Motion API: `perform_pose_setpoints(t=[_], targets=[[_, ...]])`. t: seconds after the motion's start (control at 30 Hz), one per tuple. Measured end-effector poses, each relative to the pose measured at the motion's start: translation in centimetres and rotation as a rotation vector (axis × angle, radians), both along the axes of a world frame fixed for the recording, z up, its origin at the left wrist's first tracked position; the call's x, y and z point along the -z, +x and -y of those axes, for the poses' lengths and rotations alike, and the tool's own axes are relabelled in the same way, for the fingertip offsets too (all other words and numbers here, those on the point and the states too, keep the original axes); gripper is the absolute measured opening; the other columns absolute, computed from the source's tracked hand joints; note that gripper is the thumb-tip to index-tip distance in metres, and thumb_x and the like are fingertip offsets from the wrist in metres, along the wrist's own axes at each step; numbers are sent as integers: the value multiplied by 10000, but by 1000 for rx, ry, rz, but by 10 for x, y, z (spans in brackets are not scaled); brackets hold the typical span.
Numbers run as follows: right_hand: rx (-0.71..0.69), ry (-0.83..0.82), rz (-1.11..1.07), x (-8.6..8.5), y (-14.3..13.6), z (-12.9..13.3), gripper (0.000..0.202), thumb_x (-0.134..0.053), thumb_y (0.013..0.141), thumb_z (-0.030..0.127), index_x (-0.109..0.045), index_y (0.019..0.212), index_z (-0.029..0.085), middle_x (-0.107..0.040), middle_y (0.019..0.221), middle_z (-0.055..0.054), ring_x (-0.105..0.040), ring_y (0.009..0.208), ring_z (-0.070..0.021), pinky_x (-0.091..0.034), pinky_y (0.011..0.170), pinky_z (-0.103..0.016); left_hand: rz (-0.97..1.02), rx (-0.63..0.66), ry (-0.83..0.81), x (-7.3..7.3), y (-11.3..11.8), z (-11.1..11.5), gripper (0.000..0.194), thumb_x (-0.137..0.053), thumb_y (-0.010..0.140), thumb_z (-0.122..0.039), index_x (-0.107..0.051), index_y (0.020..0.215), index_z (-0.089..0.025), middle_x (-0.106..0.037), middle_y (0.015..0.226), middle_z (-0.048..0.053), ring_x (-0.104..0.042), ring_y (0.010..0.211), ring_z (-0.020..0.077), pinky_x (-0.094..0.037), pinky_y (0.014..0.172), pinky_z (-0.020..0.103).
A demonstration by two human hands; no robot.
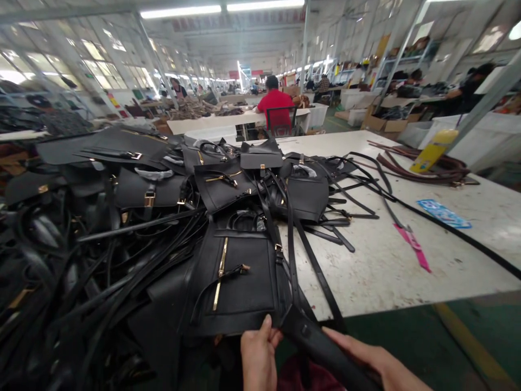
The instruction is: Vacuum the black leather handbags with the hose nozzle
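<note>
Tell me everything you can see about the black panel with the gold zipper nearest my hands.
The panel is black, smooth and leather-like, roughly rectangular, with seams framing its face. A gold zipper runs lengthwise, slightly slanted, with a thin black pull strap lying across it. A small gold buckle sits by its right side. It lies front up at the near edge of the pile, other black pieces lying just beyond it. Your left hand grips its lower edge, thumb on top.

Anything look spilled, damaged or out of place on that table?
Nothing looks spilled or plainly damaged. A bright pink strip lies on the stained white table, odd beside the black straps. The yellow bottle appears tilted, possibly just lens distortion.
</note>
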State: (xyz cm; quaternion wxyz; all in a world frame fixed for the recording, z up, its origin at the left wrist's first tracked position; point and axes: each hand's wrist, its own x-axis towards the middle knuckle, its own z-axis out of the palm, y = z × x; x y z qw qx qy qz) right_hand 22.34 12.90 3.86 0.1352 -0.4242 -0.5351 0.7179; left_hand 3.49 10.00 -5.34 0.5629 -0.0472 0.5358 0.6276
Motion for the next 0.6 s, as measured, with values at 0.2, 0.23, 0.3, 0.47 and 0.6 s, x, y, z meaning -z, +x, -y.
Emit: perform_pose_setpoints(t=[0.2, 0.23, 0.3, 0.47, 0.6], targets=[[77, -126, -17, 9, -8, -19, 937, -565, 459, 61, -319, 1347, 228, -601, 692, 40, -443, 475, -86, -334, 403, -158, -17, 3, 39, 7, 4, 4, 271, -765, 533, -277, -651, 620, -48, -688, 687, 130, -648, 666, 250, -542, 654, 381], [75, -145, -10, 7, -6, -21, 939, -559, 453, 68, -319, 1348, 220, -595, 685, 39, -415, 471, -78, -298, 395, -155, -26, -3, 32, 8, 4, 4, 283, -764, 532, -283, -654, 642, -46, -688, 685, 130, -646, 656, 248, -541, 636, 375], [44, -172, -7, 2, -2, -24, 913, -563, 444, 92, -365, 1327, 209, -596, 685, 25, -428, 506, -93, -292, 408, -161, -45, -18, 25, 10, 3, 5, 308, -766, 528, -297, -653, 660, -42, -682, 658, 124, -638, 606, 234, -537, 594, 363], [-23, -150, 25, 3, -13, -29, 930, -546, 497, 149, -246, 1376, 198, -587, 649, 27, -413, 428, -84, -311, 378, -175, -45, -51, 21, 16, 9, 7, 434, -783, 485, -363, -638, 729, -35, -674, 659, 124, -626, 561, 234, -527, 552, 370], [-1, -6, 28, -1, -36, -30, 949, -531, 545, 127, -126, 1402, 171, -632, 699, 8, -465, 444, -105, -367, 398, -189, -35, -91, -126, 11, 31, 30, 438, -739, 568, -397, -610, 834, -74, -661, 720, 96, -622, 608, 217, -519, 548, 362]])
